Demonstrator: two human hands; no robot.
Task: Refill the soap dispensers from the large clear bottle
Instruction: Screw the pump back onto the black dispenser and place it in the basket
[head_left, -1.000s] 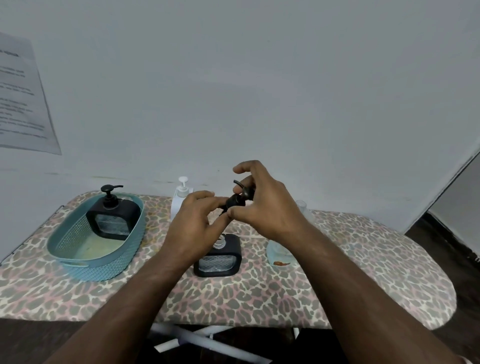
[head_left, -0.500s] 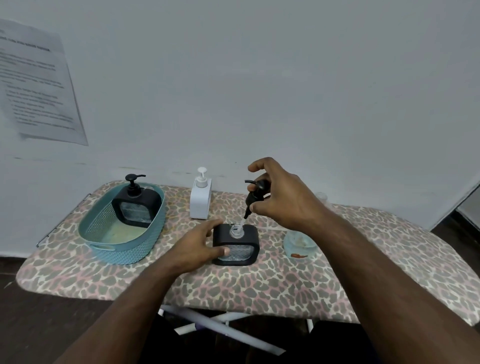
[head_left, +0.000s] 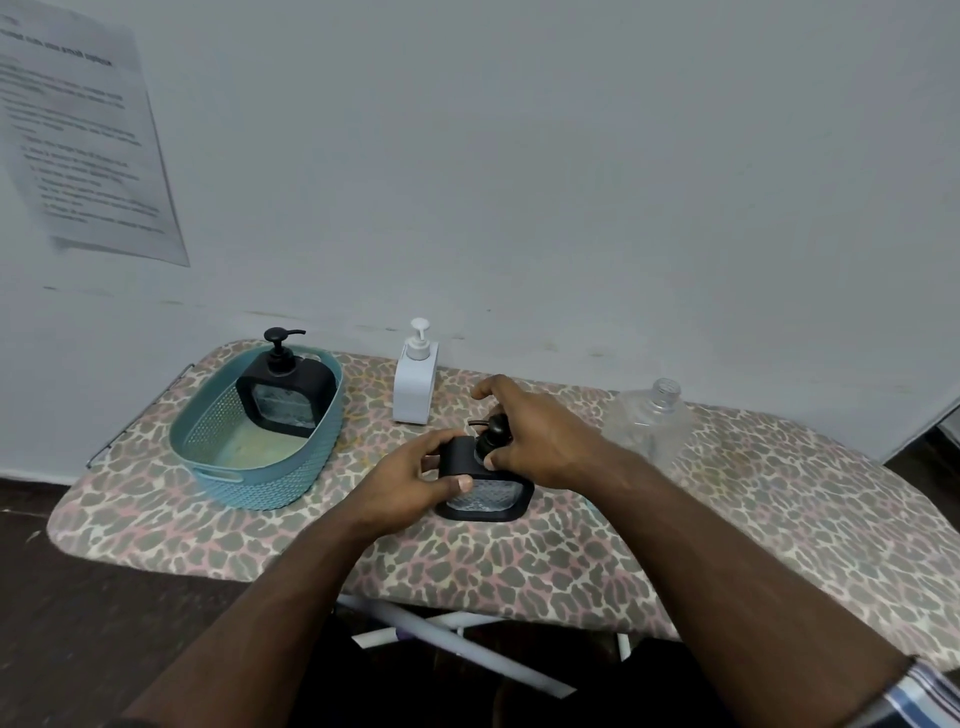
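- Head view, surface: an ironing board (head_left: 571, 561) with a leopard-print cover stands against a pale wall; white metal legs show beneath its near edge.
- Head view, left hand (head_left: 410, 486): fingers closed around the left side of a black soap dispenser (head_left: 485, 488) with a clear ribbed window, thumb lying across its front upper corner. The dispenser stands upright on the board, near the middle.
- Head view, right hand (head_left: 540, 436): thumb and fingers pinched on the black pump head (head_left: 491, 434), which sits at the neck of that dispenser. The index finger is lifted clear. Whether the pump is fully seated cannot be told; the hand covers the joint.
- Head view, large clear bottle (head_left: 649, 426): upright on the board to the right of the hands, apart from them, neck open with no cap. Liquid level is not readable.
- Head view, white dispenser (head_left: 415, 387): upright at the back edge of the board near the wall, pump fitted, just behind and left of the hands.
- Head view, teal basket (head_left: 260, 467): on the left part of the board. A second black dispenser (head_left: 285, 395) stands inside it toward the back, pump fitted, leaning against the rear wall of the basket.
- Head view, wall: a printed paper sheet (head_left: 83, 140) is fixed at upper left; text too blurred to read.
- Head view, lower right corner: a striped sleeve (head_left: 924, 691) edge shows on the right arm.
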